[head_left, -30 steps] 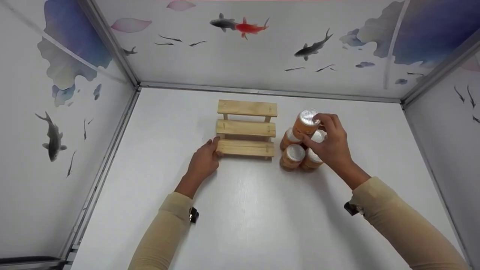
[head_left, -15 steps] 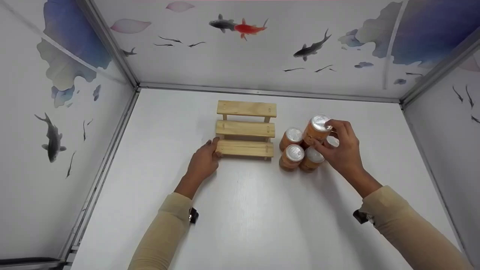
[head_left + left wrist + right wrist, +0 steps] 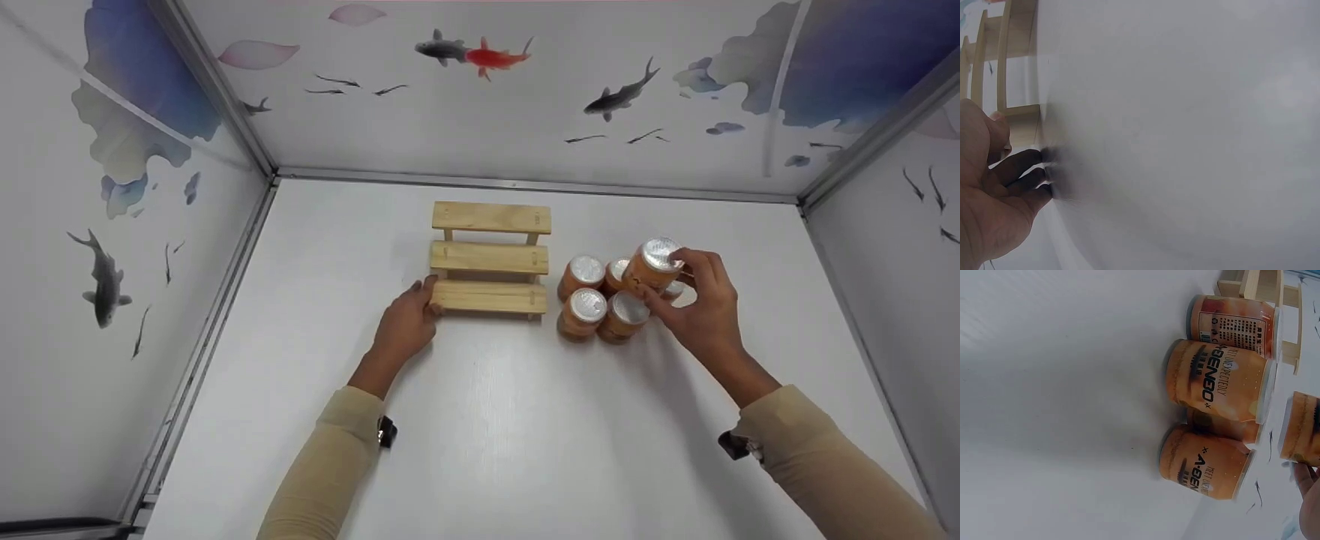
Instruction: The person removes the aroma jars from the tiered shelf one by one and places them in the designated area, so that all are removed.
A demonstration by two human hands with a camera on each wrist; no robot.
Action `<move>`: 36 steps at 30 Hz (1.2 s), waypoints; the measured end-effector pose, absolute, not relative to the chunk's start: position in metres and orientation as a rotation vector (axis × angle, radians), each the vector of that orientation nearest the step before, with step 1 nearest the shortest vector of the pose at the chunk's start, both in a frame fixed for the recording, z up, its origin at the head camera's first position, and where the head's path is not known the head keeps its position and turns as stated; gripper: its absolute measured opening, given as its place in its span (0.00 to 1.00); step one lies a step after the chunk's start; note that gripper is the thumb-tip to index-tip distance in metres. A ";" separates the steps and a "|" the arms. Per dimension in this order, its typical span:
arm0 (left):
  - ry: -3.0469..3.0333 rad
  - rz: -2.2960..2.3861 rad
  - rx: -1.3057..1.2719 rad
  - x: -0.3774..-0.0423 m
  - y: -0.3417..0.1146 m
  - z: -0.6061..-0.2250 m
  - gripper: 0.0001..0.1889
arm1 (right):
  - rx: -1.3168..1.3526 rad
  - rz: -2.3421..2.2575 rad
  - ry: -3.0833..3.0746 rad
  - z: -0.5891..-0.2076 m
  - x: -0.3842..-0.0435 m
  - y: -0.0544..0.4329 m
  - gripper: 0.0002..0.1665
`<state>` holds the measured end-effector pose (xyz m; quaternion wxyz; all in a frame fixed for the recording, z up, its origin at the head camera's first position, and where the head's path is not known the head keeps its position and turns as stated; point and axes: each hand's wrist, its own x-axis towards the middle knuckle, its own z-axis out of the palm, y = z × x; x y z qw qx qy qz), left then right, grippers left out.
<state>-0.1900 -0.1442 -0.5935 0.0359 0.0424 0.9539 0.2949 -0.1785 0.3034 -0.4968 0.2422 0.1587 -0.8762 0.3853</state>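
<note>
In the head view, my left hand (image 3: 409, 322) grips the lower left corner of a three-step wooden rack (image 3: 489, 257). The left wrist view shows the thumb (image 3: 998, 135) at the rack's end (image 3: 1021, 121), the other fingers curled with their tips down at the table. My right hand (image 3: 701, 304) pinches an orange-labelled can (image 3: 649, 268) with a silver lid, thumb on its near side and fingers at the lid's rim. That can is raised over several like cans (image 3: 582, 319) standing upright on the table, partly hiding those behind. In the right wrist view the held can (image 3: 1304, 430) is partly cut off.
The can group stands close to the rack's right side. A white table (image 3: 480, 420) lies under everything. White panels with painted fish (image 3: 621, 91) enclose the back and both sides, joined by metal rails (image 3: 517, 185).
My right hand has moved rightward and slightly nearer with the raised can, uncovering more of the cans beneath. My left hand and the rack have stayed in place.
</note>
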 end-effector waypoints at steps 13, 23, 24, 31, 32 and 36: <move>2.939 0.913 0.126 -0.192 -0.145 -0.595 0.28 | 0.396 1.010 -2.385 -0.505 -0.168 0.323 0.38; 2.918 0.909 0.113 -0.191 -0.143 -0.593 0.28 | 0.361 1.005 -2.386 -0.511 -0.156 0.332 0.37; 2.916 0.908 0.112 -0.191 -0.143 -0.593 0.29 | 0.360 1.006 -2.384 -0.511 -0.155 0.333 0.37; 2.917 0.912 0.116 -0.191 -0.143 -0.593 0.29 | 0.343 1.015 -2.360 -0.515 -0.150 0.338 0.37; 2.918 0.915 0.121 -0.191 -0.144 -0.593 0.29 | 0.338 1.018 -2.361 -0.516 -0.149 0.339 0.37; 2.924 0.896 0.131 -0.191 -0.144 -0.593 0.29 | 0.324 1.029 -2.363 -0.519 -0.147 0.340 0.37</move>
